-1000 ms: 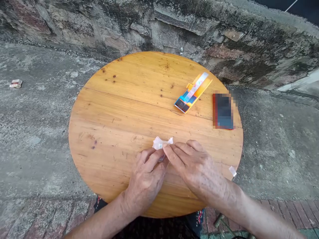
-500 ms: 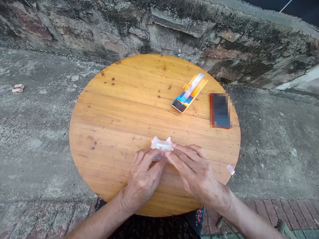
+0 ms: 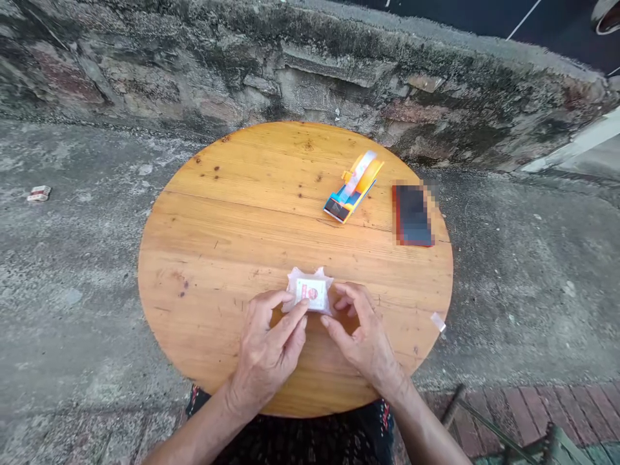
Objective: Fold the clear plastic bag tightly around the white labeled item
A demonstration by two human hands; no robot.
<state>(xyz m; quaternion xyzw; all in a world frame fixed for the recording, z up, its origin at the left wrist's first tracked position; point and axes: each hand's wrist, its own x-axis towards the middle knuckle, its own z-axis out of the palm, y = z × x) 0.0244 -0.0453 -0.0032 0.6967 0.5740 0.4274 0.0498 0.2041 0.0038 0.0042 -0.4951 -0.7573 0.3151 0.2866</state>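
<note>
Left hand [image 3: 267,341] touching wrapped packet [image 3: 314,290], right hand [image 3: 367,339] beside it; tape dispenser [image 3: 352,189] beyond

From where I stood: one left hand [image 3: 268,336] plus one right hand [image 3: 363,332] made two, low centre. One wrapped packet [image 3: 312,293] was between them. One round table [image 3: 217,226] filled mid-frame. Upper right of centre had one tape dispenser [image 3: 349,190], then one pixelated dark slab [image 3: 414,216]. Lower right had one tape strip [image 3: 438,322]. Far left had one small box [image 3: 39,194].
</note>
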